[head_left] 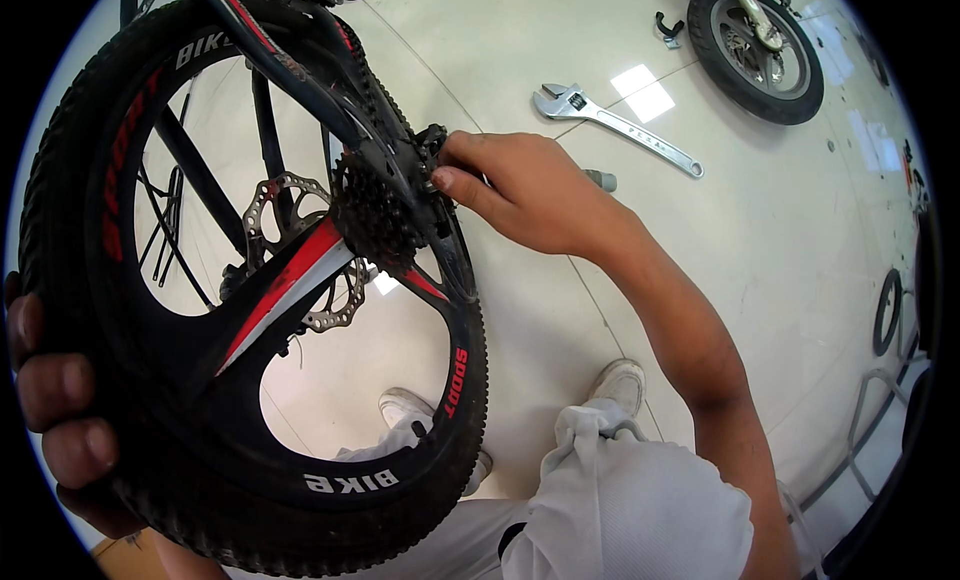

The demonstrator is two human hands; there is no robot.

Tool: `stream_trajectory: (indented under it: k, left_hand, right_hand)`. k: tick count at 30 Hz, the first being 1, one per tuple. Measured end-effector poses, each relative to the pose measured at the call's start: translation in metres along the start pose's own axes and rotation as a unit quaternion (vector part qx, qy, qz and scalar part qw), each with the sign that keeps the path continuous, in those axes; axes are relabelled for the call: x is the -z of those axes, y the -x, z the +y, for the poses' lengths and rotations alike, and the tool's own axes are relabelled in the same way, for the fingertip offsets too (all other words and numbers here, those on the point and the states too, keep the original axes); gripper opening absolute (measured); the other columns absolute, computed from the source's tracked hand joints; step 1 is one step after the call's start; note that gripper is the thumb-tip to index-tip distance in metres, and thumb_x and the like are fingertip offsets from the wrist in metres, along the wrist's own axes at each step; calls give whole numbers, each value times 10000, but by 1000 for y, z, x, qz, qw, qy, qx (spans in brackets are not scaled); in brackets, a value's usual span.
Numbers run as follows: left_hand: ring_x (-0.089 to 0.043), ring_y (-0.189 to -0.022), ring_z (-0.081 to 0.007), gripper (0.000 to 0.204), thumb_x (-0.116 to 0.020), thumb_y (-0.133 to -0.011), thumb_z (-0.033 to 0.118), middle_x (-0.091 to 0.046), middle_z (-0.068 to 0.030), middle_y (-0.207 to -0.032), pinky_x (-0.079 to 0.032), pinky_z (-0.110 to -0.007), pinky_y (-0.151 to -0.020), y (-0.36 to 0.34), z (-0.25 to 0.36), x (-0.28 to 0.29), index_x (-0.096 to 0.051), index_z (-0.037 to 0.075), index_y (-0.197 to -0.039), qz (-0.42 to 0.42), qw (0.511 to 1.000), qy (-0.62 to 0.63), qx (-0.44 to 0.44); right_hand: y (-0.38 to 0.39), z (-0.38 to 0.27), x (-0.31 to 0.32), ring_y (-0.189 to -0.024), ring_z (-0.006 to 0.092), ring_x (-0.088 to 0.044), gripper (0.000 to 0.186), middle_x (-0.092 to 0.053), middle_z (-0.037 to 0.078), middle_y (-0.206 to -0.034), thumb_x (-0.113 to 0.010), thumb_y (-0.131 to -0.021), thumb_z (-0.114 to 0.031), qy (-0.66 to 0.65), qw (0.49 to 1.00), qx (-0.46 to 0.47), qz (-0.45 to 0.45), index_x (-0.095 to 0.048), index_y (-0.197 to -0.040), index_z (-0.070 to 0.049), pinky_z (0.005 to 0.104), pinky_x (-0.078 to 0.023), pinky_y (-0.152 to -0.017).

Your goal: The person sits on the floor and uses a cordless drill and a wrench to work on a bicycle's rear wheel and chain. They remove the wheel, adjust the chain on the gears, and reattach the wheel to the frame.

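A black bicycle wheel (200,380) with red and white markings and broad spokes stands upright at the left, set in a dark frame (330,105). My left hand (65,415) is wrapped round its knobby tyre (240,540) at the left; the thumb is hidden. My right hand (530,190) is at the hub's right side, beside the sprocket cassette (372,220). Its thumb and forefinger are pinched together at the axle end, just under a small dark bracket (431,138); what lies between them is too small to make out. Past the spokes shows a drilled brake disc (256,220).
An adjustable wrench (635,132) lies on the pale tiled floor beyond my right hand, and a grey cylindrical piece (603,180) is near my wrist. Another wheel (705,30) stands at the far right. A black ring (885,312) lies by the right edge.
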State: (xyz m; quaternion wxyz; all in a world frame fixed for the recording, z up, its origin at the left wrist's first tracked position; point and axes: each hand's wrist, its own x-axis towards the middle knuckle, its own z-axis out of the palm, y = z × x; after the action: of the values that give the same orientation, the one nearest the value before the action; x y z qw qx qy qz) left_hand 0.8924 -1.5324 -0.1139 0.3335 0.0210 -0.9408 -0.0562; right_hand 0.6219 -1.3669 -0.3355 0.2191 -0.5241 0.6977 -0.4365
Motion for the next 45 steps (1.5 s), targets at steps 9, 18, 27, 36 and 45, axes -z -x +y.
stream_trajectory:
  k: [9,18,27,36,45]
  left_hand:
    - [-593,-1082,-195,215,-493,-881,109,-615,-112,-1140,-490,-340,-972,28,-37,31,-527,55,-1087,109,978,33,172]
    - [-608,-1085,-202,389,-547,-845,159,-611,-121,-1200,-495,-334,-981,47,-87,66,-513,22,-1208,121,943,127,283]
    - [-606,-1092,-199,428,-556,-841,160,-606,-117,-1218,-486,-326,-990,40,-70,53,-500,23,-1243,71,979,139,134]
    - [-604,-1100,-195,468,-565,-837,160,-600,-113,-1237,-478,-319,-999,1,-27,-5,-487,25,-1278,13,991,134,-22]
    - [-603,-1095,-184,433,-556,-841,133,-608,-99,-1218,-467,-303,-997,-17,-18,-37,-502,25,-1257,-9,978,153,-143]
  right_hand:
    - [-2,-8,1,-542,254,-489,604,-526,129,-560,-425,-1014,-447,-101,991,-88,4,-615,-710,40,390,-410,-561]
    - [2,-3,6,-585,166,-492,331,-524,95,-615,-575,-968,-296,-177,983,-35,31,-630,-962,30,326,-406,-564]
    - [5,-7,7,-632,138,-533,215,-624,77,-742,-684,-901,-180,-147,987,-15,64,-663,-985,17,288,-464,-620]
    - [1,-13,5,-659,241,-635,217,-653,129,-707,-681,-886,-190,-152,976,-155,-12,-679,-953,17,330,-506,-657]
    - [6,2,-2,-671,136,-584,229,-666,68,-783,-634,-942,-199,-234,968,-93,19,-660,-993,22,265,-471,-622]
